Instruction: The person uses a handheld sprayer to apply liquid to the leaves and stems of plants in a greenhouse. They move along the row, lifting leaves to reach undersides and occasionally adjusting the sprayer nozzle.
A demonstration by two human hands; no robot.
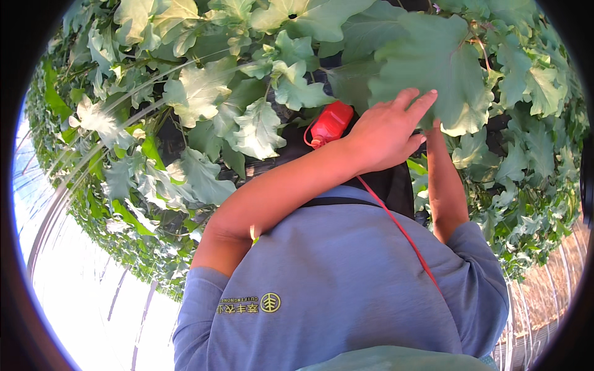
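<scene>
My left hand [390, 127] reaches across my body, its fingers apart over the lower edge of a broad, lobed green leaf [427, 60], apparently an eggplant leaf. I see nothing held in it. My right forearm [443, 176] rises at the right towards the same leaf, which covers nearly all of that hand. Whether the right hand grips anything cannot be seen. Just left of my left wrist, a small red plastic bottle [332, 121] with a red loop lies against dark cloth. From under the left forearm, a red cord [403, 227] runs down over my blue-grey shirt [334, 278].
Dense leafy plants [204, 92] surround me in front and on both sides. Pale, thin strings [134, 118] slant through the foliage at left. Dark ground sheeting seems to show between leaves. Dry, straw-coloured ground [557, 266] lies at the lower right; bright glare fills the lower left.
</scene>
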